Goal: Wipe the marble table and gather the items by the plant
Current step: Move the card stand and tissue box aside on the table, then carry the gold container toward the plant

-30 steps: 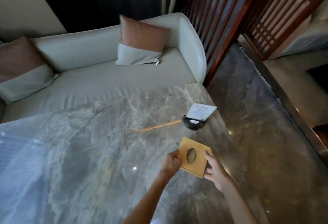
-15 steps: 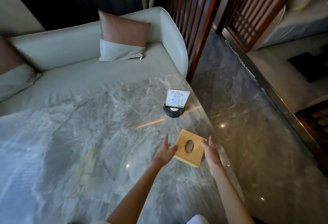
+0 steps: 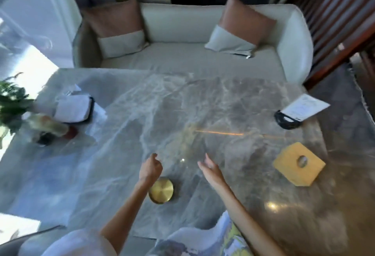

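Note:
The grey marble table (image 3: 125, 174) fills the middle of the view. A yellow square tissue box (image 3: 299, 164) with an oval hole lies near its right edge. Beyond it stands a black card holder (image 3: 286, 121) with a white card. A round brass dish (image 3: 161, 190) sits close to me. At the far left a green plant (image 3: 12, 101) stands beside a black-edged holder of white papers (image 3: 74, 108) and a few small dark items. My left hand (image 3: 150, 167) hovers loosely curled above the dish, holding nothing. My right hand (image 3: 211, 169) hangs open over bare marble, empty.
A pale sofa (image 3: 182, 60) with two brown-and-grey cushions runs along the table's far side. A dark wooden slatted screen (image 3: 334, 22) stands at the right, above polished stone floor. A bright window is at the left. Light clothing shows at the bottom edge.
Both hands have let go of the yellow tissue box and moved left away from it. The view has swung left, bringing the plant, paper holder and brass dish into sight.

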`<state>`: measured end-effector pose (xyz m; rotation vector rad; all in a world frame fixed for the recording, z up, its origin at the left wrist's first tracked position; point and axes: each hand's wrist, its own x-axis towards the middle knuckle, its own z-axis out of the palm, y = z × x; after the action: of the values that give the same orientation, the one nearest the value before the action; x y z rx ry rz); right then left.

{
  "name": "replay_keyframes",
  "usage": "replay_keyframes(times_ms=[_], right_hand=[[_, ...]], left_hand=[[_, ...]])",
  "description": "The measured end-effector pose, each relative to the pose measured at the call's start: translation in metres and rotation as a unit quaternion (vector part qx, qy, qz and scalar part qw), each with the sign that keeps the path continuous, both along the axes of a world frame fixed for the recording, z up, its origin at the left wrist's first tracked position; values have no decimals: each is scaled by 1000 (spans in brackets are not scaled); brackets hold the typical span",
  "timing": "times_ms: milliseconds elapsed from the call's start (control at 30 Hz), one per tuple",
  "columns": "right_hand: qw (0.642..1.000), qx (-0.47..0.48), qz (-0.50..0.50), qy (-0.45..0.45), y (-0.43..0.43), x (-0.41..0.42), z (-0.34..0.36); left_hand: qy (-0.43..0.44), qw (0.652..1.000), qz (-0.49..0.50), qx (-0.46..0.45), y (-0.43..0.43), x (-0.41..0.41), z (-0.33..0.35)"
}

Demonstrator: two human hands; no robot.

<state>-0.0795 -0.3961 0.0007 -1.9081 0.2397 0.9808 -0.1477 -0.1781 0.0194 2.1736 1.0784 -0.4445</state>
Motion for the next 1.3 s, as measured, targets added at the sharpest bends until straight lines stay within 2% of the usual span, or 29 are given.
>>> replay_keyframes(times_ms=[200,367,467,533,767,933,1067,1167,1300], right_hand=[[996,-12,31,84,77,-77,-3],[991,-6,-5,130,95,-110,-9],[986,14,-51,161,90,-116,1],[984,23,-68,162,75,-114,3],[983,38,-152,99,-56,-87,19],[971,32,-229,61,-191,-74,8],[958,23,-279,55,-283,-76,-7],[950,24,-303,67,-324,-75,-10],[952,2,-298,73,-349,-78,-22]], left_hand=[[74,995,-30,-61,31,-69,-25],[71,984,-39,-159,29,-97,-38],[51,984,-34,-169,17,-101,-56],[33,985,-35,-166,-3,-94,-38],[10,975,-140,-171,-129,-45,-8],[43,957,-232,-170,-259,-3,-6],[76,926,-345,-131,-351,20,-28],[94,906,-402,-90,-398,31,-34],[122,894,-421,-91,-426,33,-47]])
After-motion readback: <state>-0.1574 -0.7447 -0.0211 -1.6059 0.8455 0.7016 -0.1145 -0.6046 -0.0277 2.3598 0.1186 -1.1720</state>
